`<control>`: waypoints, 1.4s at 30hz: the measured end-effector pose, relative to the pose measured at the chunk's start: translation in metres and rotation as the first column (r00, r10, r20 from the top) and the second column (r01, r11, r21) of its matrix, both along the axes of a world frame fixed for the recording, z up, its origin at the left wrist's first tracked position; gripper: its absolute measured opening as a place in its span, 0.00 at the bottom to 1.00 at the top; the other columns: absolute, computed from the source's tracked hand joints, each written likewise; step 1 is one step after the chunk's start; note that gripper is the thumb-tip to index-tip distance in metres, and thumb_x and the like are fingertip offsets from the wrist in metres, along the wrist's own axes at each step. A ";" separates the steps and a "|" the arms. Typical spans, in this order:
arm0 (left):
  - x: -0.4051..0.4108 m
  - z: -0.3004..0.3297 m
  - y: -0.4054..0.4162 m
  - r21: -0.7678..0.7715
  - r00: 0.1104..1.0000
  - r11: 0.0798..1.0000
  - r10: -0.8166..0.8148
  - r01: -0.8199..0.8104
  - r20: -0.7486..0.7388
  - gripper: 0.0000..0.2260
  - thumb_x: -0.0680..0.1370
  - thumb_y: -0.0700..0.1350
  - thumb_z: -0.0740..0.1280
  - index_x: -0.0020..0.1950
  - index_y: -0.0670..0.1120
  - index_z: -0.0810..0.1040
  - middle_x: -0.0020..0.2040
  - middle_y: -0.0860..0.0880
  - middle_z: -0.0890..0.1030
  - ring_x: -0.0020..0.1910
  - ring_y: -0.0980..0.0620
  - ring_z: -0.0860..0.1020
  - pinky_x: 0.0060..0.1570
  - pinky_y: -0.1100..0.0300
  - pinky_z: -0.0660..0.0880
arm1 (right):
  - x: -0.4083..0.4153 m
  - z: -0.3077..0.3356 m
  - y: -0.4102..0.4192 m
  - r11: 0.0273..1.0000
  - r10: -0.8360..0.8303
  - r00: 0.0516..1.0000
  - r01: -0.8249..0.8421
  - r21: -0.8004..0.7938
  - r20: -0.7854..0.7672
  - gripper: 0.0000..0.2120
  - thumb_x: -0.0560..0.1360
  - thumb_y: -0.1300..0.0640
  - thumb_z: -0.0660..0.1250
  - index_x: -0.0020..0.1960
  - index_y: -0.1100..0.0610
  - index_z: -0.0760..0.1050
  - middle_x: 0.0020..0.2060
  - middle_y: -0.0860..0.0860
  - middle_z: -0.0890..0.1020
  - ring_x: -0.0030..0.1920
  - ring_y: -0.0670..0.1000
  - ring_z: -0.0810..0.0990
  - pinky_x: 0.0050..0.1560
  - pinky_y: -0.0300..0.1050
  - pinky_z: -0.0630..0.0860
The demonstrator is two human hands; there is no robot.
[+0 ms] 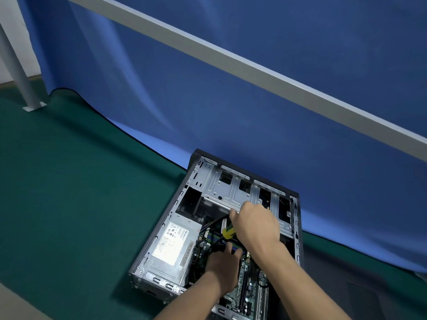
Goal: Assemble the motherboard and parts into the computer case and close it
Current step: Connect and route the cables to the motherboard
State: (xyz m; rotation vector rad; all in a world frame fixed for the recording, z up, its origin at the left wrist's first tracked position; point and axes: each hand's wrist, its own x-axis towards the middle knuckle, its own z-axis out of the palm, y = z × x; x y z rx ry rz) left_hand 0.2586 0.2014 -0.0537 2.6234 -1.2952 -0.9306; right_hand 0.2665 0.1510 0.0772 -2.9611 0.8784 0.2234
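Note:
An open computer case (297,204) lies on its side on the green mat. Inside it sits a green motherboard (249,287), with a grey power supply (172,247) to its left and an empty metal drive cage (231,190) at the far end. My right hand (256,224) grips a screwdriver with a yellow and black handle (227,232), tip pointing down at the board. My left hand (223,265) rests on the motherboard just below the screwdriver, fingers reaching toward its shaft; what the fingertips touch is hidden.
A green mat (69,192) covers the table to the left. A blue cloth (277,100) hangs behind the case and drapes onto the table. A grey metal bar (231,58) crosses overhead, with its post (20,82) bolted down at the far left.

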 end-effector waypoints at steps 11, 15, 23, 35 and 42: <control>0.032 -0.001 0.008 -0.087 0.987 0.995 0.053 -0.040 0.152 0.12 0.80 0.42 0.61 0.63 0.47 0.76 0.57 0.46 0.79 0.53 0.47 0.80 0.47 0.56 0.76 | -0.048 0.034 -0.041 0.973 -0.030 0.949 0.099 -0.209 0.312 0.15 0.70 0.42 0.60 0.35 0.53 0.72 0.21 0.46 0.65 0.28 0.56 0.68 0.27 0.40 0.55; 0.057 0.005 0.005 -0.037 1.000 0.999 0.001 -0.001 0.010 0.16 0.75 0.48 0.69 0.62 0.48 0.78 0.59 0.47 0.80 0.59 0.46 0.77 0.57 0.55 0.73 | -0.063 0.040 -0.052 0.978 -0.077 0.941 0.136 -0.159 0.330 0.15 0.69 0.42 0.60 0.36 0.54 0.74 0.22 0.48 0.71 0.30 0.56 0.72 0.29 0.42 0.59; 0.085 0.011 -0.016 0.135 0.932 0.989 0.097 -0.052 -0.350 0.25 0.71 0.43 0.75 0.67 0.45 0.75 0.52 0.44 0.82 0.25 0.51 0.77 0.25 0.62 0.73 | -0.077 0.007 -0.040 0.997 -0.069 0.952 0.079 -0.023 0.299 0.14 0.71 0.43 0.63 0.35 0.52 0.74 0.18 0.48 0.67 0.25 0.48 0.67 0.25 0.39 0.58; 0.098 0.004 -0.024 0.303 0.790 0.945 0.276 -0.120 -0.547 0.24 0.71 0.40 0.75 0.65 0.37 0.74 0.53 0.33 0.81 0.40 0.41 0.80 0.55 0.48 0.78 | -0.067 -0.030 -0.023 0.998 0.009 0.965 -0.026 0.059 0.260 0.15 0.74 0.39 0.58 0.42 0.49 0.76 0.22 0.47 0.72 0.26 0.47 0.71 0.25 0.35 0.58; 0.102 0.000 -0.026 0.308 0.779 0.945 0.272 -0.107 -0.565 0.20 0.73 0.39 0.72 0.64 0.37 0.75 0.54 0.34 0.80 0.39 0.43 0.81 0.54 0.51 0.79 | -0.064 -0.038 -0.022 0.996 0.018 0.960 -0.040 0.075 0.278 0.15 0.75 0.41 0.60 0.42 0.51 0.77 0.20 0.47 0.67 0.24 0.47 0.68 0.25 0.38 0.57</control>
